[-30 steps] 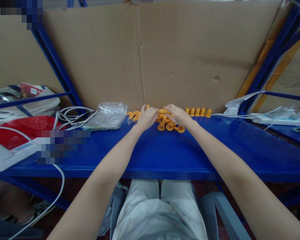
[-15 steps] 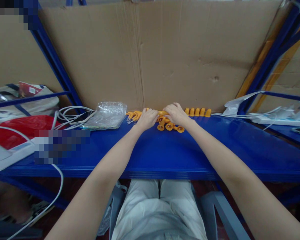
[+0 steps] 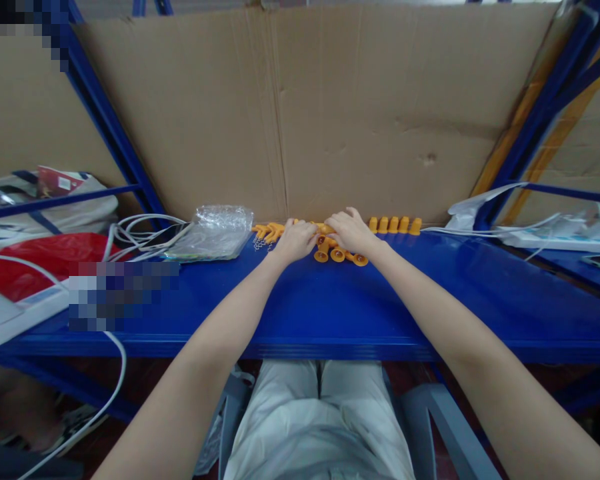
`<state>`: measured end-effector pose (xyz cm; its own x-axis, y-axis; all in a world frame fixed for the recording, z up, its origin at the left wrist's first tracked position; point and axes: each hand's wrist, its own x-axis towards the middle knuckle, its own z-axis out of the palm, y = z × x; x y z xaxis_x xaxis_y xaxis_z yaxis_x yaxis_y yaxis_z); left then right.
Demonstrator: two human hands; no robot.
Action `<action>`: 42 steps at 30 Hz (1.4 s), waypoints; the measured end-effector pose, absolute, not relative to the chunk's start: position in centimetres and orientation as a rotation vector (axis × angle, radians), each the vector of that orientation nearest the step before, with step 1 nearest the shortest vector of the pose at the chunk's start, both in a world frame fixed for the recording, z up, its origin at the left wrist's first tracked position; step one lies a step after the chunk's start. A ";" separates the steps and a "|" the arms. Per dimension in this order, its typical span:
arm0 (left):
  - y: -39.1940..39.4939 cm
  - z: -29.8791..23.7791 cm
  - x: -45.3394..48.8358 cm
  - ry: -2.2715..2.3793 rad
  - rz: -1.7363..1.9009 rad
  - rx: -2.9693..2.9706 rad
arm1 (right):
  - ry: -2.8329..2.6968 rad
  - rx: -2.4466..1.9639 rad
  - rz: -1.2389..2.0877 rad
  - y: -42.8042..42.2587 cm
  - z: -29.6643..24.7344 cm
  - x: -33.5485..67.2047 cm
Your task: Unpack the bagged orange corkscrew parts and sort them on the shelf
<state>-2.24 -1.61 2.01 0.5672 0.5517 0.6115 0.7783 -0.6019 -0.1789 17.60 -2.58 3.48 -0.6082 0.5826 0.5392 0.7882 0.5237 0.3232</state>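
Note:
Close to the cardboard at the back, my left hand (image 3: 299, 241) and my right hand (image 3: 351, 231) are closed around the two ends of a small orange plastic piece (image 3: 325, 229). Fingers cover most of it. Just in front, several orange bell-mouthed pieces (image 3: 337, 255) lie with their round openings towards me. Left of my left hand is a pile of slim orange pieces (image 3: 266, 232), with thin metal chains (image 3: 261, 245) beside it. Several orange cup-shaped pieces (image 3: 395, 225) stand in a row to the right of my right hand.
A tall cardboard sheet (image 3: 360, 113) backs the blue tabletop (image 3: 340, 307). Left of the pile lie a clear plastic bag (image 3: 215, 233), coiled white cables (image 3: 147, 230) and a red bag (image 3: 45, 260). A white power strip (image 3: 550, 239) lies at the right, and blue frame posts rise at both sides.
My hands stay at nearly the same spot, with slight finger movement around the orange piece. My right hand has shifted a little left. The other pieces look unmoved.

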 end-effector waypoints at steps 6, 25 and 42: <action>-2.1 2.3 -1.6 -1.184 -0.749 -2.413 | -2.356 -1.097 -0.860 -2.7 3.6 17.8; -1.2 1.8 -1.4 -1.402 -0.876 -2.549 | -2.415 -1.083 -0.667 -2.2 3.2 18.5; 1.0 0.6 -6.1 -1.569 -0.888 -2.185 | -1.386 -1.876 0.049 1.4 0.2 30.0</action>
